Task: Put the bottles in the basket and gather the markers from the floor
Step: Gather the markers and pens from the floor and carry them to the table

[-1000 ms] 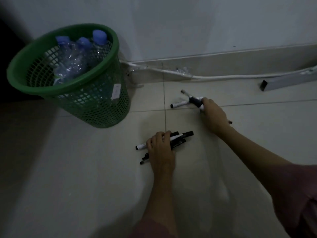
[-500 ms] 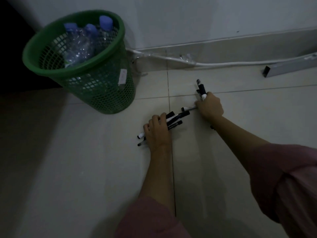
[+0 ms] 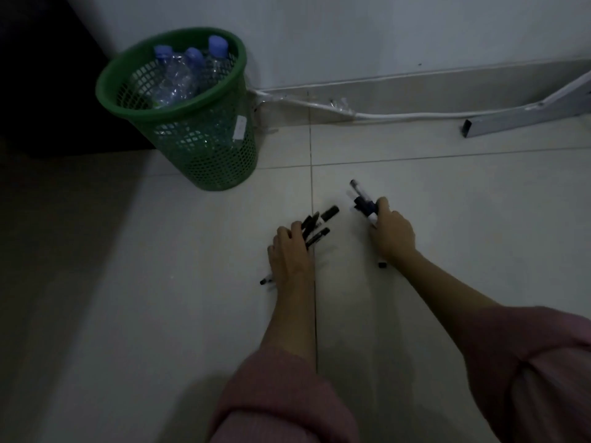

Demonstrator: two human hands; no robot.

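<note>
1. Bottles (image 3: 179, 78), three with blue caps, stand inside the green basket (image 3: 204, 155), which sits on the floor (image 3: 128, 282) against the wall (image 3: 351, 36).
2. Left hand (image 3: 289, 251) rests palm down on a bundle of markers (image 3: 315, 223) lying on the floor; fingers (image 3: 295, 227) curl over the bundle, and black caps project beyond them towards the basket.
3. One marker tip (image 3: 265, 280) shows at the wrist side of the left hand.
4. Right hand (image 3: 391, 236) is closed around further markers (image 3: 363, 204), held just above or on the floor; lighting is dim, so the count is uncertain.
5. White cable (image 3: 399, 116) runs along the skirting, well apart from both hands.
</note>
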